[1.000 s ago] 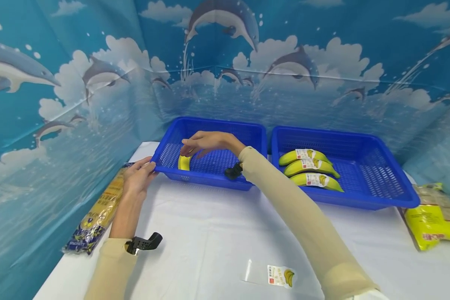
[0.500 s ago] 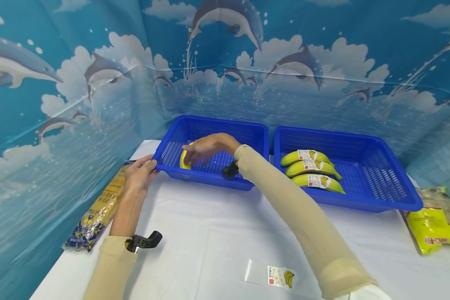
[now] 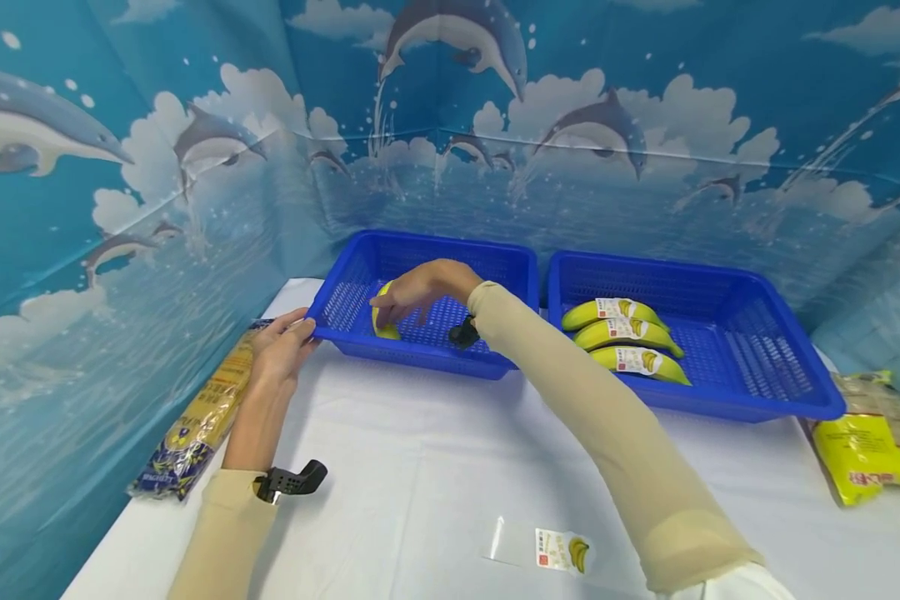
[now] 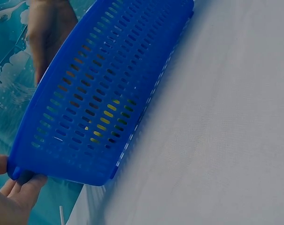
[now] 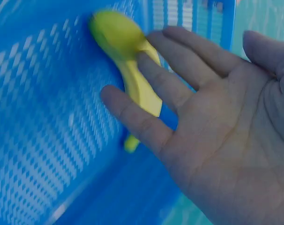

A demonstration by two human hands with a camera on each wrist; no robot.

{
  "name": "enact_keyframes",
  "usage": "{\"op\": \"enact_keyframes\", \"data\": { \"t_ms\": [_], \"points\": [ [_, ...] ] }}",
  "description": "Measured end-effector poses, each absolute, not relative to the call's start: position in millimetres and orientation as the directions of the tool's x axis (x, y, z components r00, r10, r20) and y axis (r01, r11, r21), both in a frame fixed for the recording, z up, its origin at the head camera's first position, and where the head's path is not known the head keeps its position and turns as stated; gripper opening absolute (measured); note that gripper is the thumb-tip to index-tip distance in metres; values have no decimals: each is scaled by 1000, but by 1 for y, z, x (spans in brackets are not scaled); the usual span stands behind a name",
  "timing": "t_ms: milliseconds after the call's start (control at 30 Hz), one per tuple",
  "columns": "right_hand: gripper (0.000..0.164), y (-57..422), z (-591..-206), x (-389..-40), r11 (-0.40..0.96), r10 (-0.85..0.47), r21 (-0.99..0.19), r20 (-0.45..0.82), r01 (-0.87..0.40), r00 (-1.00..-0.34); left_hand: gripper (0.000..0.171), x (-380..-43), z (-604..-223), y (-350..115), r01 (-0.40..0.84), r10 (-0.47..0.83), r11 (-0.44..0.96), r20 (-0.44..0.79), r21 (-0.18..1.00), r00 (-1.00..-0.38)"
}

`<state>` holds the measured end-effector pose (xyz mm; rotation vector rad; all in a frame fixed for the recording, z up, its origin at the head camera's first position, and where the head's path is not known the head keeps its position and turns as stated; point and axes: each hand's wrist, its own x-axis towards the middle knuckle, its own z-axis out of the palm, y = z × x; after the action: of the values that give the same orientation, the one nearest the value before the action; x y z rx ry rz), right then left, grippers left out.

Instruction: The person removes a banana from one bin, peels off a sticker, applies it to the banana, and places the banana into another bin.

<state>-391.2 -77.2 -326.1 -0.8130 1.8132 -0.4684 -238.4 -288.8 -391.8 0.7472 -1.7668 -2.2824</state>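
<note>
In the head view, my left hand (image 3: 281,346) grips the near left corner of the left blue plastic basket (image 3: 420,356), thumb and fingers on its rim. My right hand (image 3: 418,290) reaches down into that basket over a yellow-green banana (image 3: 387,331). The right wrist view shows its fingers stretched out, with fingertips against the banana (image 5: 141,89) and the thumb held apart. The banana lies by the basket's perforated side, partly hidden by the fingers. Through the slots in the left wrist view, bits of yellow show behind the basket wall (image 4: 81,164).
Close on the right, another blue basket (image 3: 720,407) holds three labelled bananas (image 3: 626,333). A spaghetti packet (image 3: 198,417) lies left, a yellow bag (image 3: 862,450) far right. Clear film with a banana label (image 3: 561,552) lies in front on the white cloth. A dolphin-printed curtain surrounds the table.
My right hand has lowered onto the banana, which has shifted slightly right inside the left basket. The left hand keeps its grip on the rim.
</note>
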Motion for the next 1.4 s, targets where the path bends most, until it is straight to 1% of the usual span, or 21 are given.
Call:
{"op": "enact_keyframes", "data": {
  "t_ms": [67, 133, 267, 300, 367, 400, 500, 600, 733, 800, 900, 1033, 1167, 1267, 1400],
  "points": [
    [61, -65, -320, -395, 724, -684, -585, -680, -366, -264, 51, -239, -392, -289, -174, -412, -292, -288, 940, -865],
    [60, -53, -315, -399, 744, -658, -520, -676, -419, -330, 51, -239, -392, -289, -171, -409, -293, -285, 941, -867],
    [55, -29, -314, -407, 774, -625, -410, -613, -482, -483, 51, -240, -392, -290, -161, -408, -297, -277, 941, -870],
    [54, -23, -316, -409, 779, -618, -380, -596, -498, -512, 51, -240, -392, -290, -164, -407, -298, -280, 940, -869],
    [51, -13, -321, -413, 793, -598, -327, -575, -514, -558, 51, -240, -392, -290, -168, -406, -298, -284, 940, -869],
    [50, -9, -324, -416, 793, -597, -312, -565, -523, -569, 51, -240, -392, -290, -170, -405, -297, -286, 939, -868],
    [50, -1, -334, -424, 781, -619, -340, -532, -524, -578, 51, -240, -392, -291, -172, -409, -296, -287, 940, -866],
    [53, 4, -342, -430, 743, -669, -463, -479, -484, -569, 51, -240, -392, -291, -169, -413, -298, -286, 940, -865],
    [57, 7, -352, -433, 655, -727, -644, -396, -395, -561, 50, -240, -393, -290, -168, -417, -299, -287, 939, -862],
    [58, 7, -357, -433, 612, -743, -707, -360, -355, -564, 50, -240, -393, -290, -165, -418, -299, -284, 940, -863],
    [57, 6, -363, -433, 570, -745, -761, -322, -308, -584, 50, -240, -394, -289, -157, -416, -301, -278, 941, -866],
    [58, 6, -373, -433, 534, -727, -808, -291, -247, -622, 50, -241, -394, -288, -161, -416, -292, -277, 943, -866],
    [61, 6, -378, -433, 542, -703, -810, -289, -226, -650, 50, -241, -394, -288, -159, -409, -295, -274, 942, -870],
    [61, 8, -380, -432, 569, -694, -788, -306, -236, -652, 51, -241, -394, -288, -158, -403, -297, -273, 942, -873],
    [61, 8, -383, -430, 586, -703, -769, -328, -254, -631, 50, -240, -394, -289, -164, -405, -298, -280, 940, -870]
  ]
}}
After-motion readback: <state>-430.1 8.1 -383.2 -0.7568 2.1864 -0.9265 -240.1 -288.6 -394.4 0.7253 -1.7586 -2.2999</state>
